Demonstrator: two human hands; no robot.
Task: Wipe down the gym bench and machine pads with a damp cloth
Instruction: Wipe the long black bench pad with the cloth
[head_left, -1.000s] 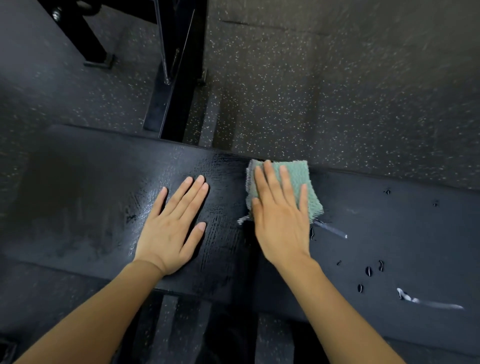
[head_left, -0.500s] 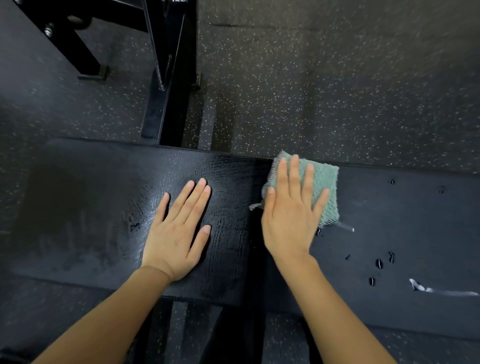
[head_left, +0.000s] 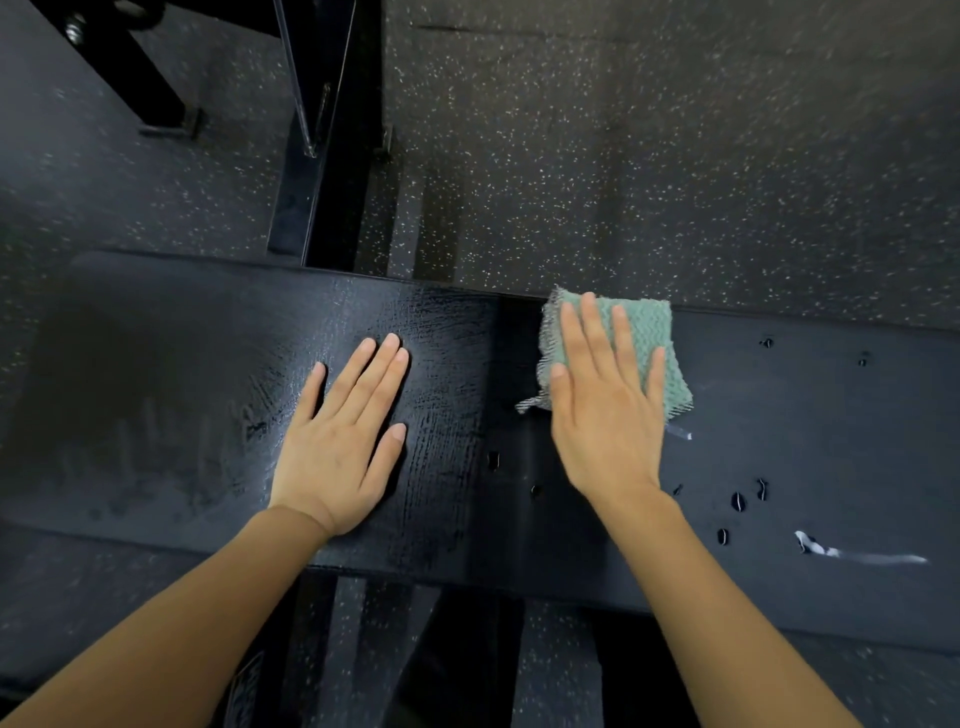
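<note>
Over speckled rubber floor (head_left: 675, 156), a black bench pad (head_left: 156, 389), wet-streaked mid-length. Resting flat on it, left hand (head_left: 337, 452), fingers straight, holding nothing. Pressing folded green cloth (head_left: 649, 338) at the pad's far edge, right hand (head_left: 602, 415), fingers straight and spread; near its wrist, water droplets (head_left: 737, 501).

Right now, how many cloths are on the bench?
1: the green cloth lies at the far edge of the bench, pressed under the flat right hand. The left hand holds none.

I'm in a gym: black speckled rubber flooring (head_left: 675, 156) below me, a long black padded bench (head_left: 156, 364) in front of me, and a black steel machine frame (head_left: 332, 156) standing beyond it.
</note>
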